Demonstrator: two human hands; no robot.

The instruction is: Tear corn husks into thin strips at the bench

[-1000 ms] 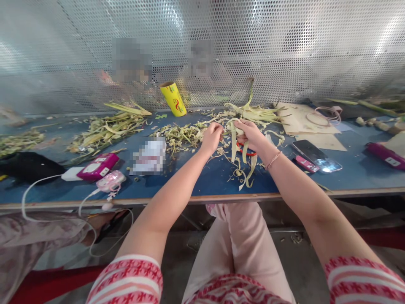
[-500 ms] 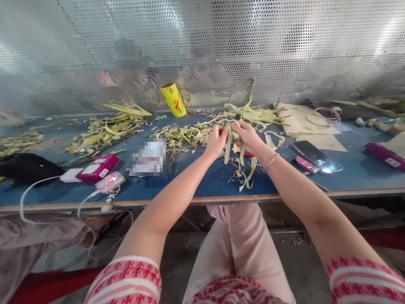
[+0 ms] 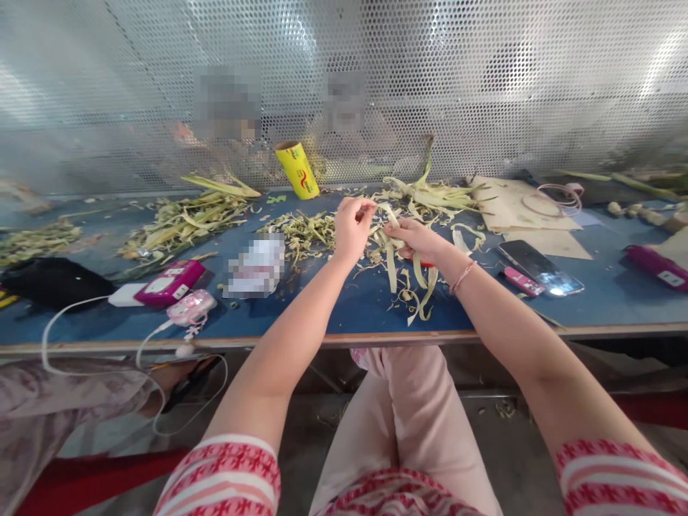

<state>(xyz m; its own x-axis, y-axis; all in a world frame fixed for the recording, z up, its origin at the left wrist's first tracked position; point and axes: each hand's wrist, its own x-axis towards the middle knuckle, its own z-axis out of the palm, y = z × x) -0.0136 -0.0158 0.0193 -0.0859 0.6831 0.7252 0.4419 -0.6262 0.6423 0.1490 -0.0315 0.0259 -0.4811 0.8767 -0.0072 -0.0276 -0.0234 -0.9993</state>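
You face a perforated metal wall [image 3: 462,79], silvery, beyond your fingers [image 3: 396,230], running full width. Bright glare [image 3: 438,21] on it past the fingers, also far to their right. Blue tabletop [image 3: 365,308] beneath your fingers; near side, pale brown edge [image 3: 398,338]. Nearer and lower: dim grey floor [image 3: 520,459]. Low left of the fingers, apparently a red seat [image 3: 107,476].

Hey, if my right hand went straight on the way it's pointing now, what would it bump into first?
Most likely your left hand: its curled fingers lie ahead of your right hand, though depth between them is hard to judge.
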